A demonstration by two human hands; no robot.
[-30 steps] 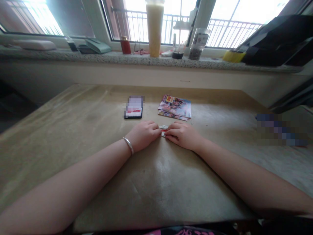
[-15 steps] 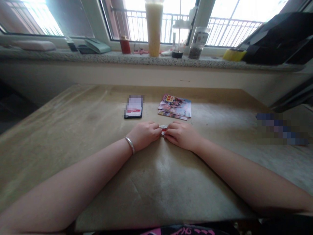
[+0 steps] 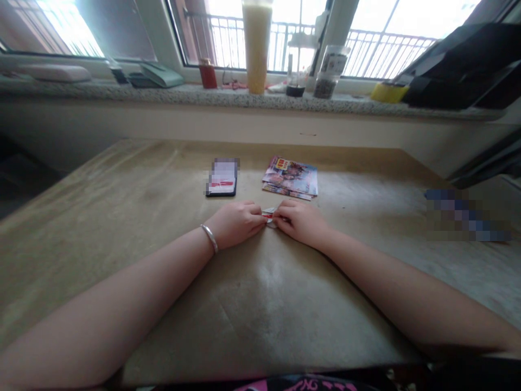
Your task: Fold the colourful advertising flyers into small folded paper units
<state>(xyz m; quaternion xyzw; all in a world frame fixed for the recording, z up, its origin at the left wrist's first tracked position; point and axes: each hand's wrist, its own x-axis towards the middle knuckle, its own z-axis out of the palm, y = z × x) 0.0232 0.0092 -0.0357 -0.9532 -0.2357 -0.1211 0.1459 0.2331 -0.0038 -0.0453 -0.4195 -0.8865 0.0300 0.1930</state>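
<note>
The left hand (image 3: 238, 222) and the right hand (image 3: 299, 222) rest on the table (image 3: 122, 217), knuckles up, fingertips meeting in the middle. Between them they pinch a small folded piece of paper (image 3: 269, 214), white with red print, each hand curled narrowly around one end of it; most of the piece is hidden by the fingers. It sits low, touching or just above the tabletop. A silver bangle (image 3: 210, 238) circles the left wrist.

Just beyond the hands lies a small stack of colourful printed sheets (image 3: 291, 177), and to its left a phone (image 3: 222, 178) with a blurred screen, both flat on the table. Further back, a stone windowsill (image 3: 163, 95) carries a tall cup of yellowish drink (image 3: 257, 46), a small red container (image 3: 208, 74) and a glass jar (image 3: 330, 73).
</note>
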